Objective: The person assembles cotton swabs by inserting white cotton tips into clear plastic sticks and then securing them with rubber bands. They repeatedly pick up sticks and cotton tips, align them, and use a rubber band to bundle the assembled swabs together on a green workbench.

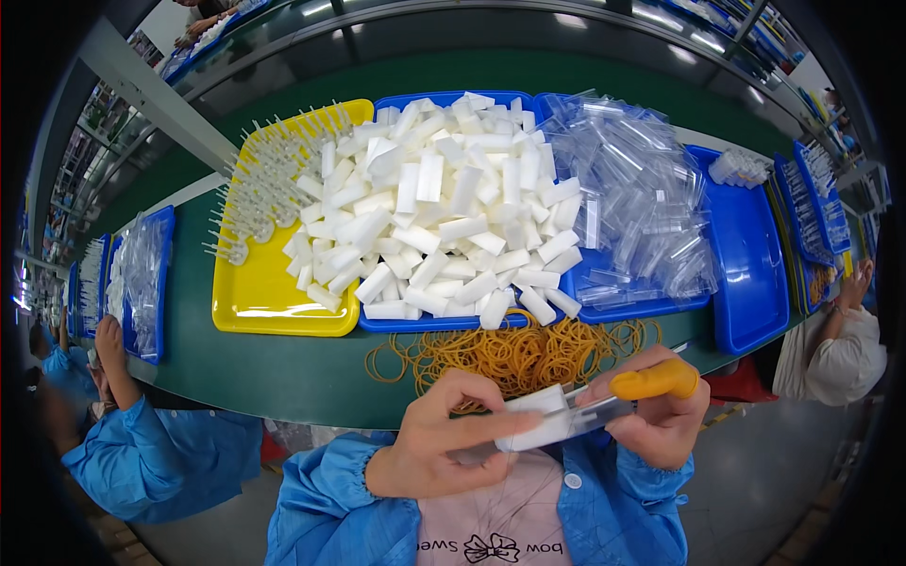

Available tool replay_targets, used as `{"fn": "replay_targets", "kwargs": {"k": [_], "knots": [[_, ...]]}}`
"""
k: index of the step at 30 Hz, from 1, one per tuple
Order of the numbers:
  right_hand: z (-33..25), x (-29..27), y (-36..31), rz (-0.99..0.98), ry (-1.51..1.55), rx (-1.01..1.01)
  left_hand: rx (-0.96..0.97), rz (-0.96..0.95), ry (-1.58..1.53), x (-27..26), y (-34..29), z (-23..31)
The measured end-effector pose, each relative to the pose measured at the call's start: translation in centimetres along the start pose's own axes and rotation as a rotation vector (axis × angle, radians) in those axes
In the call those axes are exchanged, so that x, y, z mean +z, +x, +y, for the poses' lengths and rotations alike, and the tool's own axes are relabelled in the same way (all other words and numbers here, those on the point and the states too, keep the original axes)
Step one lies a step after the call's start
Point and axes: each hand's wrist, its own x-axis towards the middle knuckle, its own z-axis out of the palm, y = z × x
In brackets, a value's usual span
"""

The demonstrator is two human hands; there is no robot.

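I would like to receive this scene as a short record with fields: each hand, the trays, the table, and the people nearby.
Left hand: holds a white foam-like block
Right hand: holds a clear plastic piece; yellow finger cot on one digit
Yellow tray: white stemmed parts
Blue tray beside it: heaped white foam-like blocks
Next blue tray: piled clear plastic pieces
Green table: loose tan rubber bands before the trays
Nearby: co-worker in blue sleeves, left

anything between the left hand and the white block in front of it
No clear obstacle: the left hand has its fingers across the white block. Clear plastic in the right hand meets the block; whether it encloses it, I cannot tell.
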Motion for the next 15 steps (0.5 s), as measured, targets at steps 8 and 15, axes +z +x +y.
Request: {"fn": "replay_targets", "kwargs": {"k": [8, 15], "knots": [[1.4, 1.0, -0.1, 0.147, -0.206, -0.117, -0.283, 0.134, -0.624, 0.1, 0.0, -3.2], [2.2, 2.0, -0.5, 0.2, -0.122, -0.081, -0.16, 0.146, -0.769, -0.3, 0.3, -3.3]]}}
